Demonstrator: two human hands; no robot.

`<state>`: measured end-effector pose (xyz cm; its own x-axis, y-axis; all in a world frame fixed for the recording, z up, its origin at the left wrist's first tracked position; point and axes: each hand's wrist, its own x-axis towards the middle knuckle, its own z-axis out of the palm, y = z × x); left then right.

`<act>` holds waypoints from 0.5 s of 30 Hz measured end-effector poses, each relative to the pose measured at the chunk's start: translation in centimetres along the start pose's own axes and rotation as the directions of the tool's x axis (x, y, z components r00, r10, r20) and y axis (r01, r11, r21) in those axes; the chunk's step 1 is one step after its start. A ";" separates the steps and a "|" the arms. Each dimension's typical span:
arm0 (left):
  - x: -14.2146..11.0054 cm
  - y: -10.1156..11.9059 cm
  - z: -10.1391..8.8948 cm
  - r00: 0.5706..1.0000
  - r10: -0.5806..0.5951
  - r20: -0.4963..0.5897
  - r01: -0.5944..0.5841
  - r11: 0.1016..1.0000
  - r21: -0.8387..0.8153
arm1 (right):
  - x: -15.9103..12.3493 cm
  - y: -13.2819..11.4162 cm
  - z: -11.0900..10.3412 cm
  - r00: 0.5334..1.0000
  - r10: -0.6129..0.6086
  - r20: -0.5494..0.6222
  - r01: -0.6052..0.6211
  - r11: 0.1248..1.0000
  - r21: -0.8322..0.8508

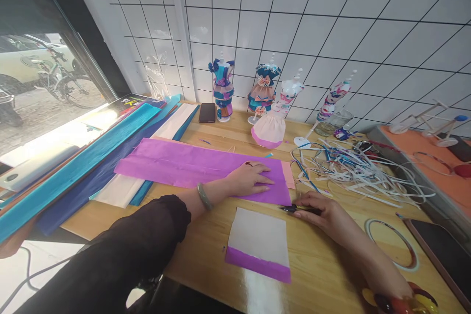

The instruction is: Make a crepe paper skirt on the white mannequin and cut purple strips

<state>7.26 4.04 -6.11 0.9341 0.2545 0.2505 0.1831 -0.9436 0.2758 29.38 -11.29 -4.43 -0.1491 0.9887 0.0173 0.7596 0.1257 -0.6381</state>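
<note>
A long strip of purple crepe paper (176,159) lies across the wooden table. My left hand (252,178) rests flat on its right part, fingers spread. At the strip's lower right corner, my right hand (318,208) is closed around small dark scissors (289,208), their tip pointing left at the paper's edge. My fingers partly hide the handles. Closer to me lies a white square (259,233) with a purple band (257,264) along its near edge. Pinkish paper (288,175) shows from under the purple strip's right end.
Blue, navy and white crepe paper (121,137) is stacked at left. Along the tiled wall stand several small dressed mannequins (223,89) and a phone (207,113). A tangle of thin strips (353,171), a ring (392,244) and a dark tablet-like device (441,250) lie at right.
</note>
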 end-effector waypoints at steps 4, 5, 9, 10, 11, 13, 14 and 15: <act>0.0 0.0 0.0 1.000 -0.011 0.005 0.011 1.000 -0.004 | 0.1 0.0 0.2 1.000 -0.005 -0.019 0.005 1.000 -0.008; -0.1 0.1 0.0 1.000 -0.017 0.007 0.017 1.000 -0.006 | 0.1 -0.1 0.2 1.000 -0.007 -0.025 0.007 1.000 -0.013; -0.1 0.2 -0.1 1.000 -0.015 0.005 0.015 1.000 -0.010 | 0.3 -0.2 0.4 1.000 -0.012 -0.023 0.012 1.000 -0.021; -0.1 0.2 -0.1 1.000 -0.012 0.003 0.012 1.000 -0.009 | 0.4 -0.3 0.5 1.000 -0.014 -0.018 0.014 1.000 -0.020; -0.1 0.2 -0.1 1.000 -0.010 0.003 0.010 1.000 -0.008 | 0.4 -0.3 0.5 1.000 -0.018 -0.013 0.017 1.000 -0.020; 0.0 0.2 -0.1 1.000 -0.012 0.003 0.012 1.000 -0.005 | 0.5 -0.4 0.6 1.000 -0.027 -0.005 0.027 0.999 -0.020; 0.0 0.2 -0.1 1.000 -0.013 0.005 0.013 1.000 -0.004 | 0.6 -0.5 0.6 1.000 -0.031 -0.002 0.031 0.999 -0.020; 0.0 0.2 -0.1 1.000 -0.015 0.009 0.015 1.000 -0.003 | 0.6 -0.5 0.6 0.999 -0.034 0.000 0.034 0.999 -0.020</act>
<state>7.26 3.89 -6.01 0.9340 0.2668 0.2377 0.1963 -0.9390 0.2825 28.52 -10.83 -4.58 -0.1755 0.9837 0.0390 0.7665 0.1614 -0.6216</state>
